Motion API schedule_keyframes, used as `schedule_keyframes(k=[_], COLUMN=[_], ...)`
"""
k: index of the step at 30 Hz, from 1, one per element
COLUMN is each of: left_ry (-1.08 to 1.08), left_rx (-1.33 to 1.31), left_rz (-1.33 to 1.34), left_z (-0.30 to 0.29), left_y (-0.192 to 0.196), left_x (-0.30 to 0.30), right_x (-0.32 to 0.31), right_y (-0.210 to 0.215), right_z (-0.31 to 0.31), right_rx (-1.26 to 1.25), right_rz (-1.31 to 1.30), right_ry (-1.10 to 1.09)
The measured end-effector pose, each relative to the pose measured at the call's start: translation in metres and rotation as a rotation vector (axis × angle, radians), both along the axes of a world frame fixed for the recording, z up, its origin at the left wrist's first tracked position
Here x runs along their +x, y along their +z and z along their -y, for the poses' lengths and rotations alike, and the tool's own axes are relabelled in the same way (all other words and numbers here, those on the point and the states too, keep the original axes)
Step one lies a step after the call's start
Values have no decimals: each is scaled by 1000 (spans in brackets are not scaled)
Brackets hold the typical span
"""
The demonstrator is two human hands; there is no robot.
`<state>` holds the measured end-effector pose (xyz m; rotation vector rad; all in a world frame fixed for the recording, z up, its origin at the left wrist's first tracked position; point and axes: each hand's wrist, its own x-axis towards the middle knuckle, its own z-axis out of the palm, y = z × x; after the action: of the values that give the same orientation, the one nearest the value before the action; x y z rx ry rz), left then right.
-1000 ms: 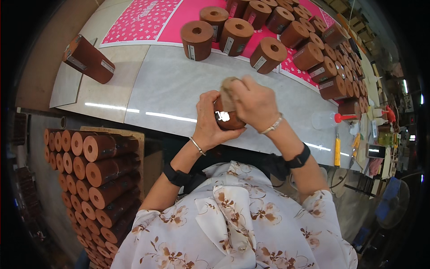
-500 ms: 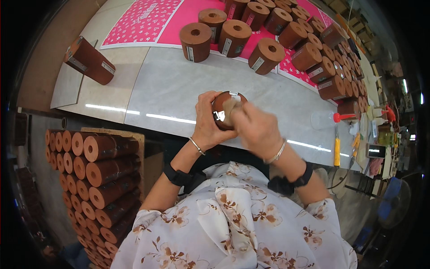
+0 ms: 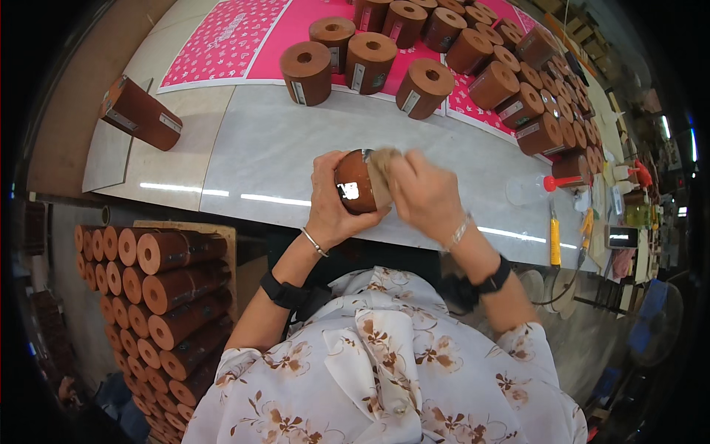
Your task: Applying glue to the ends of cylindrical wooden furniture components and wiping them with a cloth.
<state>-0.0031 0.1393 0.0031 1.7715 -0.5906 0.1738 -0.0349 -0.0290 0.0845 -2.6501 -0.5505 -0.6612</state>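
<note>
My left hand [image 3: 330, 203] is wrapped round a short, glossy brown cylinder [image 3: 353, 172], gripping it from the left and underneath above the grey tabletop. White light glints off its side. My right hand [image 3: 429, 198] is closed on a crumpled tan cloth [image 3: 380, 176], which presses against the cylinder's right side. The cylinder's lower right part is hidden behind the cloth and fingers.
Many brown cylinders with centre holes [image 3: 306, 72] stand on pink patterned sheets [image 3: 274, 63] at the back. A longer cylinder [image 3: 140, 115] lies at left; more are stacked [image 3: 185, 288] below. A red-tipped bottle [image 3: 526, 189] and a yellow cutter [image 3: 555, 240] lie at right.
The cylinder has turned in my left hand, showing more of its side. My right hand and the cloth have shifted up along its right edge. The whole view has shifted slightly.
</note>
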Motion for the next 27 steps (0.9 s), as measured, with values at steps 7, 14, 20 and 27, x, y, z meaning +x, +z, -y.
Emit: schedule_keyframes(k=[7, 14, 20, 27], left_ry=[11, 19, 133, 202], left_rx=[34, -68, 269, 251], left_rz=[-26, -106, 156, -174], left_z=[3, -4, -5, -71], left_y=[-1, -4, -24, 36], left_x=[2, -1, -9, 18], right_x=[-4, -75, -113, -121], right_y=[-5, -25, -72, -106], right_z=[4, 45, 101, 103], right_rx=[9, 84, 204, 249], right_rz=[0, -138, -58, -63], right_ry=[-27, -79, -312, -303])
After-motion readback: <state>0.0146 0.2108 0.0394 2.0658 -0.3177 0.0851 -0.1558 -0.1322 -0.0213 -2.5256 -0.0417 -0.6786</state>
